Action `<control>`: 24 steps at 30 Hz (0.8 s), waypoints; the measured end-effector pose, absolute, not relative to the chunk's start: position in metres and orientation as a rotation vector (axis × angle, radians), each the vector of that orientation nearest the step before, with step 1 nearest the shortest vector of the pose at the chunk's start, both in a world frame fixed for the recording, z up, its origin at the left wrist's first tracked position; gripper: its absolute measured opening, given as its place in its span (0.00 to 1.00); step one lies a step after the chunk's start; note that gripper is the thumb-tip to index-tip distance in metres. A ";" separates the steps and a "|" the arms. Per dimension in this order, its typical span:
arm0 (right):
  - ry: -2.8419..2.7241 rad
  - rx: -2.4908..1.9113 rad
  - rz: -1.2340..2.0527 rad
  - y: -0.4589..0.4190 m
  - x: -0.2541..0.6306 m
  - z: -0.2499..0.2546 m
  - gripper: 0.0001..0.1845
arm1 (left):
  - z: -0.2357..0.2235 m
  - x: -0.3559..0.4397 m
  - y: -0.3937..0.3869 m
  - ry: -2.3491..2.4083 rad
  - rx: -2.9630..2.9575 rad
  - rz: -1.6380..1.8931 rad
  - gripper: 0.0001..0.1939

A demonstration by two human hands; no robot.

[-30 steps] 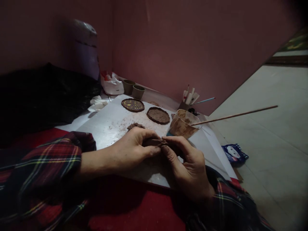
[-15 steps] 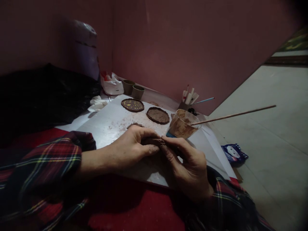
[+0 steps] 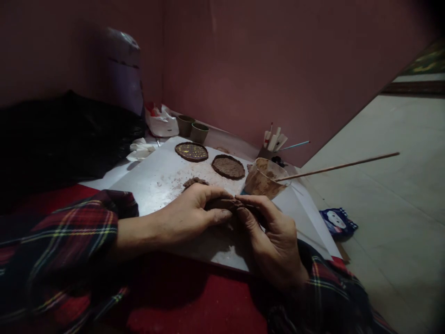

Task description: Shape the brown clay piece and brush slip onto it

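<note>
A piece of brown clay (image 3: pixel 222 204) is held between both hands above the white board, its underside hidden. My left hand (image 3: pixel 189 208) grips its left side, thumb in front and fingers behind. On the right end, my right hand (image 3: pixel 273 236) pinches the clay's edge between thumb and forefinger. Past my left hand lies a rough lump of brown clay (image 3: pixel 195 182). Two flat brown discs with raised rims rest farther back: a plain disc (image 3: pixel 228 167) and a disc dotted with yellow (image 3: pixel 191 151).
A clay-smeared clear cup (image 3: pixel 264 178) with a long thin stick (image 3: pixel 347 166) stands at the board's right. Behind are a holder of pens (image 3: pixel 274 141) and two small pots (image 3: pixel 200 133). White board (image 3: pixel 139 178) carries crumbs. A black bag (image 3: pixel 69 139) lies left, a blue packet (image 3: pixel 337 222) right.
My right forefinger and thumb have shifted slightly along the clay's edge, with the thumb drawn up. My left hand has lowered a little, showing more of the lump behind it.
</note>
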State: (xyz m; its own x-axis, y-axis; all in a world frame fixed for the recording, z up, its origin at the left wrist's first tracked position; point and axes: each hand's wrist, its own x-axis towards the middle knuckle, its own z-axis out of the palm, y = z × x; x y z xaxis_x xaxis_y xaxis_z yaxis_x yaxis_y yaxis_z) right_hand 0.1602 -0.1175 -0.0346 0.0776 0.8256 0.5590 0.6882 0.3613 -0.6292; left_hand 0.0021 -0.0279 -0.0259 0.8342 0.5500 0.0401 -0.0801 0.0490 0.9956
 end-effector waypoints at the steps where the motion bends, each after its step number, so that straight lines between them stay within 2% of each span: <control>1: -1.657 -1.370 0.170 -0.118 0.160 -0.034 0.08 | -0.026 0.002 -0.027 0.402 1.460 0.508 0.12; 24: -1.687 -1.336 0.107 -0.117 0.159 -0.035 0.10 | -0.023 0.002 -0.028 0.466 1.462 0.512 0.13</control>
State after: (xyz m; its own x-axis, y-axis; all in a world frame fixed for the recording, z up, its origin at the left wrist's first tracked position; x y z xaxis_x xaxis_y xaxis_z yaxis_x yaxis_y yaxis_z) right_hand 0.1587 -0.1167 -0.0349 0.0450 0.7945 0.6056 0.7119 0.3997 -0.5774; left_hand 0.0016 -0.0282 -0.0226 0.8082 0.5888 0.0120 -0.0438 0.0398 0.9982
